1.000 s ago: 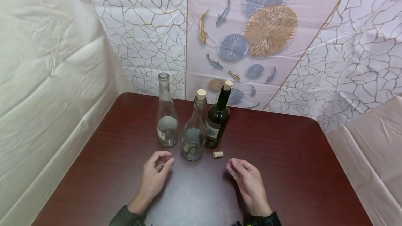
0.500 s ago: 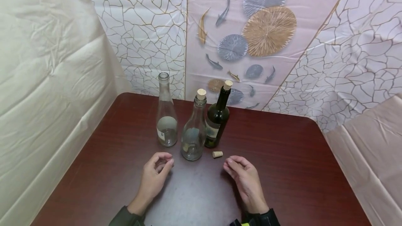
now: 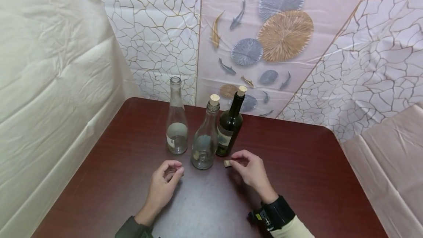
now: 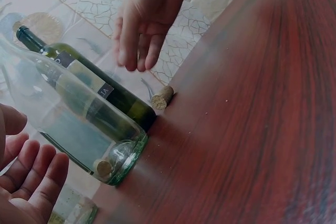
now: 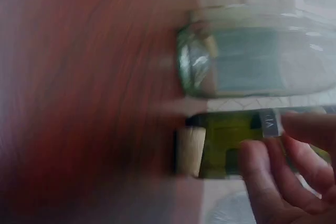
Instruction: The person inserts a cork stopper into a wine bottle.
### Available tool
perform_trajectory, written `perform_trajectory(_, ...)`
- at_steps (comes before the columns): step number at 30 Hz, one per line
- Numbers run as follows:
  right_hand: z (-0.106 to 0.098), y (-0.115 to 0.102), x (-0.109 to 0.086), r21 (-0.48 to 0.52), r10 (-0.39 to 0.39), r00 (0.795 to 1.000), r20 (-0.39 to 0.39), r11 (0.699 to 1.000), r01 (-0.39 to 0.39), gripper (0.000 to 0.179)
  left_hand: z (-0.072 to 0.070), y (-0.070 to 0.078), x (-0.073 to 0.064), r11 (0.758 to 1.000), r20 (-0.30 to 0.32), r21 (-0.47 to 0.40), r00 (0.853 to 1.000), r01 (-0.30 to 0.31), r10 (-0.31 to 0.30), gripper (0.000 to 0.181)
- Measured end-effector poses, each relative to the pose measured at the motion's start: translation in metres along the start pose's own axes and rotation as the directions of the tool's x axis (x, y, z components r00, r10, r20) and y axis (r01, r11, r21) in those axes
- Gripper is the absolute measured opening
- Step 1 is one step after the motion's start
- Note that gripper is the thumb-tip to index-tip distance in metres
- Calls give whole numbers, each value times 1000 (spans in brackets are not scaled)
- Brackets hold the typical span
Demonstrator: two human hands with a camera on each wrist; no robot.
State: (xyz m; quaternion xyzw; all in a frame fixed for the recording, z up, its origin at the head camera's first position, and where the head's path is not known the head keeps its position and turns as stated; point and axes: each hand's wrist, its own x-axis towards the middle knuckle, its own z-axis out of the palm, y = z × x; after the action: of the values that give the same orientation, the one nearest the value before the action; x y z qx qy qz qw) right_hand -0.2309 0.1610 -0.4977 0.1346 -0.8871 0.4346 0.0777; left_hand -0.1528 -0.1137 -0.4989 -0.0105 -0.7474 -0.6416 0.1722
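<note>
A loose cork [image 3: 227, 163] lies on its side on the table in front of the dark green wine bottle [image 3: 230, 122]. My right hand [image 3: 253, 172] reaches over this cork, its fingers loosely bent and partly hiding it. In the right wrist view a gap shows between the fingertips [image 5: 253, 150] and the cork [image 5: 190, 151]. My left hand [image 3: 162, 186] rests relaxed near the front clear bottle [image 3: 203, 146], holding nothing. Corks sit in the necks of the front clear bottle and the green bottle. The rear-left clear bottle [image 3: 177, 124] has an uncorked mouth.
All three bottles stand upright, close together, on the reddish-brown table [image 3: 297, 179]. A patterned cloth [image 3: 238, 17] hangs behind it, and pale cloth [image 3: 59, 102] hangs at the left side. A roundish pale patch shows through the front clear bottle's base.
My right hand has moved forward and left to the loose cork and turned more palm down. My left hand and the bottles have stayed in place. The head view has shifted slightly.
</note>
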Motion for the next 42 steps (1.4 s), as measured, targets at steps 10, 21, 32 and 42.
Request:
perform_trajectory(10, -3, -9, 22, -376, -280, 911, 303, 843, 384, 20, -1, -2, 1, 1000, 19, -5, 1000, 14, -14, 14)
perform_trajectory(21, 6, -1, 34, -437, -350, 781, 518, 677, 593, 13, -2, 1, 1, 999, 23, -20, 999, 32, -31, 13)
perform_trajectory(32, 14, 5, 36, -461, -358, 769, 530, 639, 615, 7, -4, 0, 2, 998, 35, -48, 998, 48, -46, 14)
perform_trajectory(42, 7, 0, 34, -388, -395, 749, 533, 672, 631, 7, -4, 2, 1, 998, 29, -41, 999, 42, -41, 13)
